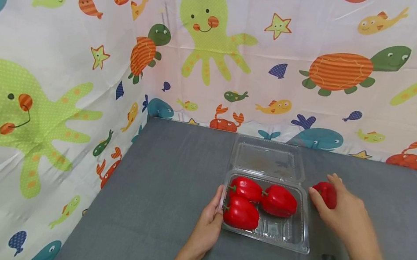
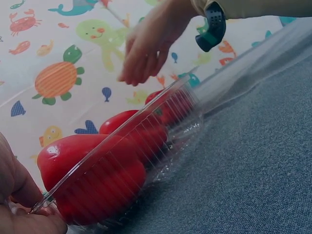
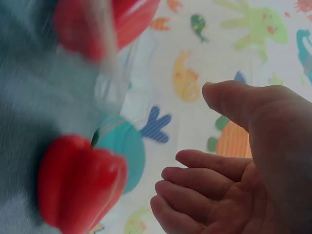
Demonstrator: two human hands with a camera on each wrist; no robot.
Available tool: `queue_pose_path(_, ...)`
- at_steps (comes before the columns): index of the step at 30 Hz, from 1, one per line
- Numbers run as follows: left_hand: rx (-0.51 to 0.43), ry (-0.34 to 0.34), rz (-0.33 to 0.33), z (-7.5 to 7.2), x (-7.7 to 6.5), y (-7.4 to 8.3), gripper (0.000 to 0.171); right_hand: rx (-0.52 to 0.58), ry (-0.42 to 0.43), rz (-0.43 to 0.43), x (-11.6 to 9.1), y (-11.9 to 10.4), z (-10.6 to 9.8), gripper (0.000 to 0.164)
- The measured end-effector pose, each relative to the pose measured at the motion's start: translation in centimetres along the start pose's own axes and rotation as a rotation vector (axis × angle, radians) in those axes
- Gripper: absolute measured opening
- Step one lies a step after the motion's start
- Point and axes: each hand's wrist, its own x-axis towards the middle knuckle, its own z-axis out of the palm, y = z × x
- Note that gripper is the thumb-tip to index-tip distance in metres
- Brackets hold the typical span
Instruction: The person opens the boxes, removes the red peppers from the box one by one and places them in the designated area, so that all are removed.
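A clear plastic clamshell container (image 1: 284, 237) lies with its lid folded back. Three red bell peppers (image 1: 279, 201) sit inside, two along the left wall and one to their right. My left hand (image 1: 207, 227) pinches the container's left rim between thumb and fingers, close beside a pepper (image 2: 92, 180) in the left wrist view. Right of the container, a single red bell pepper (image 3: 80, 183) stands on the table with its green stem up. My right hand (image 3: 229, 180) hovers over it, thumb and fingers spread apart and the palm bare.
The lid (image 1: 268, 158) lies flat behind the container, toward the back edge of the grey table (image 1: 168, 186). A curtain (image 1: 221, 38) printed with sea animals hangs along the back and left. A dark band (image 2: 211, 27) circles the right wrist.
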Motion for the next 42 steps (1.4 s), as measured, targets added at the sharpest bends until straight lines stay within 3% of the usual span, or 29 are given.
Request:
queue_pose_path(6,-0.012,-0.001,0.002,0.0,0.0,0.1,0.069,0.018,-0.008,-0.093,-0.9,-2.4,0.4,0.089)
queue_pose_path(15,-0.001,-0.007,0.005,0.0,0.1,0.1,0.069,0.032,-0.05,-0.152,-1.4,-4.2,1.9,0.096)
queue_pose_path(24,-0.007,-0.006,0.005,0.0,0.0,0.1,0.069,0.044,-0.066,-0.216,-1.7,-5.0,3.6,0.098)
queue_pose_path(42,-0.022,-0.01,0.011,-0.1,0.0,-0.2,0.068,0.016,-0.072,-0.243,-1.8,-5.3,5.6,0.1)
